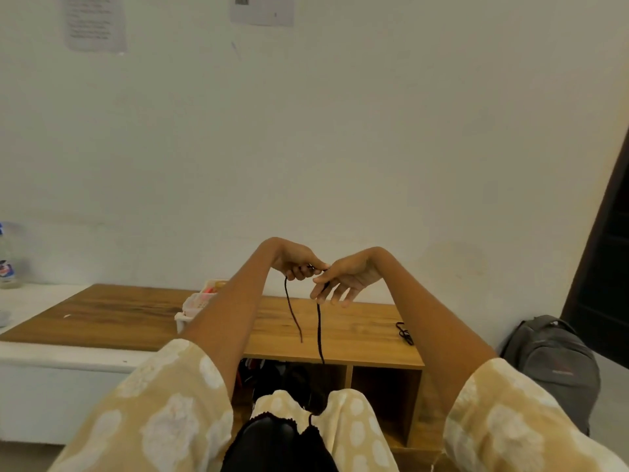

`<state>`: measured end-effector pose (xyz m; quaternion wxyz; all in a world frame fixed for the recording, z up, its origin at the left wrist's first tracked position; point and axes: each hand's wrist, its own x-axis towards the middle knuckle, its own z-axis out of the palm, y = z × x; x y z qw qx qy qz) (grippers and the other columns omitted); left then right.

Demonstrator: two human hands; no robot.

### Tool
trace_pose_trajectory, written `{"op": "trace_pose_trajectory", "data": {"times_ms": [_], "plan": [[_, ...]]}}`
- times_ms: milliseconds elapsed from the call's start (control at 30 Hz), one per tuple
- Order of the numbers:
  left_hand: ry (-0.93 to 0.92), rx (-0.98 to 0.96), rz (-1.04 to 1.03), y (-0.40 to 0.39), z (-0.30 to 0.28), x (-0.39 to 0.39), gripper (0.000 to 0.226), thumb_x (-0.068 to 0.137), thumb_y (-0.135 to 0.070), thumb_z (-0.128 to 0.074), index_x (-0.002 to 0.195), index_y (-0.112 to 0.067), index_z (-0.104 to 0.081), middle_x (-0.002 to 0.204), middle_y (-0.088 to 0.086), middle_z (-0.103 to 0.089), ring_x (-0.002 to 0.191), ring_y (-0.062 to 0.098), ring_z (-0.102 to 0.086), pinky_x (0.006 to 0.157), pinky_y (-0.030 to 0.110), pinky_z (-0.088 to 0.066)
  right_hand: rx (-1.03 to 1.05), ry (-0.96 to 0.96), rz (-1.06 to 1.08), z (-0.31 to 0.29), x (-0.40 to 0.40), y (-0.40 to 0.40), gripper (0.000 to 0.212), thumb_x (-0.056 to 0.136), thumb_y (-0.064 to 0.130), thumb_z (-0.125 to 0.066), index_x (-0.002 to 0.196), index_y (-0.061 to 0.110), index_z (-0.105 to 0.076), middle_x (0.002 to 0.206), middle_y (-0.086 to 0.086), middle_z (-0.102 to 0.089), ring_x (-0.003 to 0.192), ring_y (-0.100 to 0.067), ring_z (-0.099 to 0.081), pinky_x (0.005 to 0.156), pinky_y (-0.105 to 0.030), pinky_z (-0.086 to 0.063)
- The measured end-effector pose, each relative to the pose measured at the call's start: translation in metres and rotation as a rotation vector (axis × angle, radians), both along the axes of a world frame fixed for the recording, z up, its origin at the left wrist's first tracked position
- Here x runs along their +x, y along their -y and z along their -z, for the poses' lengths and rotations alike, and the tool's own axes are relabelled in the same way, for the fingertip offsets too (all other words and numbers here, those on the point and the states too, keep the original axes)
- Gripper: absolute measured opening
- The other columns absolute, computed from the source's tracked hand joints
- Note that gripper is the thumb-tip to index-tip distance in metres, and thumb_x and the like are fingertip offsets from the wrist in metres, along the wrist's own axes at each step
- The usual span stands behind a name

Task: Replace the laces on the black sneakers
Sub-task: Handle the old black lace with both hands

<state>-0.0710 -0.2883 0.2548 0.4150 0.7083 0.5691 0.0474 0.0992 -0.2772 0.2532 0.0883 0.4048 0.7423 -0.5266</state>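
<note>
A black lace (320, 330) is hanging in two strands from the person's raised hands, out in front of the white wall (374, 131). The longer strand is running straight down past the edge of the wooden bench top (136, 311) and is ending at the black sneaker (313, 393), which is sitting low in the middle between the person's knees, partly hidden by patterned yellow cloth. The shorter strand is dangling free, its tip hanging in front of the bench top. The left hand (297, 264) is curling its fingers round the lace and pinching its upper part, with the thumb pointing toward the other hand. The right hand (343, 279) is touching the left at the fingertips; thumb and forefinger seem to be nipping the lace where it crosses between the hands, while the other fingers are spreading loosely downward. Both forearms are reaching up and forward out of pale yellow sleeves with white blotches. A second dark lace (405, 332) is lying coiled near the right end of the bench top. A white basket (190, 310) is standing on the bench, partly behind the left forearm. A grey backpack (554, 366) is leaning on the floor at the right, and a bottle (8, 257) is standing at the far left
</note>
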Motion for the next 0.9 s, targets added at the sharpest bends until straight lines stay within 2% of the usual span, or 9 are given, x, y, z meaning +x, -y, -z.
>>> {"op": "trace_pose_trajectory", "data": {"times_ms": [133, 333, 400, 433, 500, 533, 667, 767, 900], "plan": [[0.078, 0.021, -0.047, 0.001, 0.003, 0.001, 0.037, 0.098, -0.041, -0.043, 0.07, -0.018, -0.044, 0.052, -0.008, -0.029, 0.046, 0.006, -0.023, 0.047, 0.018, -0.02, 0.161, -0.142, 0.141, 0.0, 0.009, -0.01, 0.03, 0.095, 0.039, -0.052, 0.098, 0.012, -0.063, 0.079, 0.002, -0.048, 0.064, -0.007, -0.044, 0.06, -0.019, -0.047], [0.439, 0.13, -0.208, -0.004, -0.001, -0.009, 0.039, 0.1, -0.043, -0.036, 0.07, -0.018, -0.04, 0.054, -0.007, -0.027, 0.045, 0.007, -0.022, 0.042, 0.017, -0.023, 0.317, -0.375, 0.392, 0.003, 0.03, -0.028, 0.032, 0.097, 0.04, -0.048, 0.093, 0.013, -0.064, 0.072, 0.003, -0.039, 0.056, -0.007, -0.032, 0.05, -0.017, -0.032], [0.472, 0.184, -0.241, -0.004, -0.005, -0.013, 0.036, 0.101, -0.04, -0.038, 0.073, -0.017, -0.041, 0.053, -0.007, -0.028, 0.044, 0.006, -0.022, 0.041, 0.016, -0.022, 0.471, -0.226, 0.393, 0.005, 0.032, -0.028, 0.033, 0.096, 0.043, -0.049, 0.106, 0.016, -0.065, 0.085, 0.002, -0.045, 0.069, -0.01, -0.042, 0.058, -0.019, -0.036], [0.448, 0.216, -0.237, -0.003, -0.007, -0.014, 0.035, 0.101, -0.039, -0.039, 0.073, -0.017, -0.041, 0.053, -0.007, -0.028, 0.044, 0.006, -0.022, 0.041, 0.016, -0.021, 0.533, -0.155, 0.341, 0.007, 0.029, -0.027, 0.035, 0.095, 0.045, -0.05, 0.118, 0.02, -0.061, 0.099, 0.002, -0.049, 0.084, -0.013, -0.047, 0.066, -0.022, -0.04], [0.349, 0.266, -0.209, 0.0, -0.009, -0.01, 0.034, 0.1, -0.039, -0.04, 0.074, -0.017, -0.042, 0.054, -0.006, -0.03, 0.045, 0.007, -0.023, 0.043, 0.018, -0.021, 0.549, -0.229, 0.258, 0.009, 0.017, -0.024, 0.045, 0.093, 0.042, -0.054, 0.135, 0.026, -0.046, 0.12, 0.005, -0.049, 0.103, -0.016, -0.047, 0.077, -0.026, -0.042], [0.323, 0.283, -0.202, 0.001, -0.008, -0.007, 0.034, 0.1, -0.039, -0.041, 0.074, -0.017, -0.043, 0.054, -0.006, -0.031, 0.045, 0.007, -0.023, 0.044, 0.018, -0.021, 0.53, -0.318, 0.224, 0.009, 0.01, -0.021, 0.045, 0.093, 0.038, -0.056, 0.135, 0.025, -0.045, 0.121, 0.005, -0.051, 0.099, -0.014, -0.049, 0.077, -0.026, -0.043], [0.394, 0.341, -0.289, 0.0, -0.004, -0.008, 0.038, 0.098, -0.043, -0.042, 0.071, -0.017, -0.042, 0.053, -0.006, -0.031, 0.042, 0.006, -0.023, 0.041, 0.017, -0.02, 0.509, -0.569, 0.281, 0.01, -0.004, -0.021, 0.032, 0.092, 0.025, -0.061, 0.12, 0.009, -0.062, 0.086, -0.001, -0.066, 0.065, -0.009, -0.048, 0.061, -0.018, -0.043], [0.468, 0.326, -0.299, -0.001, 0.001, -0.017, 0.038, 0.098, -0.046, -0.04, 0.072, -0.019, -0.04, 0.054, -0.006, -0.028, 0.043, 0.006, -0.021, 0.04, 0.017, -0.018, 0.597, -0.699, 0.514, 0.013, -0.002, -0.032, 0.028, 0.089, 0.026, -0.064, 0.106, 0.004, -0.07, 0.072, -0.002, -0.062, 0.06, -0.009, -0.046, 0.055, -0.018, -0.041], [0.697, 0.271, -0.252, -0.003, 0.002, -0.022, 0.034, 0.102, -0.039, -0.035, 0.077, -0.017, -0.041, 0.055, -0.006, -0.03, 0.043, 0.006, -0.023, 0.038, 0.016, -0.019, 0.722, -0.608, 0.699, 0.018, -0.003, -0.043, 0.022, 0.087, 0.026, -0.065, 0.098, 0.008, -0.072, 0.071, 0.001, -0.063, 0.065, -0.006, -0.051, 0.056, -0.019, -0.039]]}}
